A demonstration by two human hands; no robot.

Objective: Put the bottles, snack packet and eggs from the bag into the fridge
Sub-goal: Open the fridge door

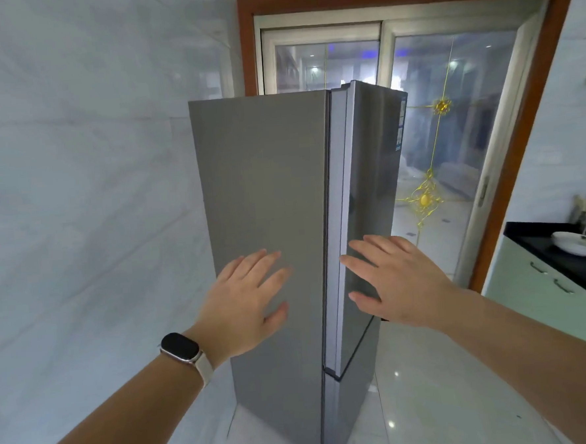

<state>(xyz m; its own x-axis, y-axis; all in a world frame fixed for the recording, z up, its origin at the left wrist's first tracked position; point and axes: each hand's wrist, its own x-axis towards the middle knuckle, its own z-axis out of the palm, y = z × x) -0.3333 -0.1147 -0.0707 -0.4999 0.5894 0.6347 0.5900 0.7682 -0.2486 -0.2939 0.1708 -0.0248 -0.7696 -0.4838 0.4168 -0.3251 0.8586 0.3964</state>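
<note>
Grey, matte-sided fridge (265, 189) mid-scene, seen corner-on, standing on glossy pale floor tiles (433, 402) close to marbled wall (75, 166) at left, glass sliding door (449, 109) far behind. Glossier, reflective upper door (375, 182) on right face, looks shut; shorter lower door (348, 414) beneath, dark seam between. Small stickers (400, 126) near top far edge. Left hand (245, 303), smartwatch (181, 347) on wrist, fingers spread flat before side panel, holding nothing. Right hand (398, 284) likewise splayed and empty before upper door. Contact with fridge: cannot tell.
</note>
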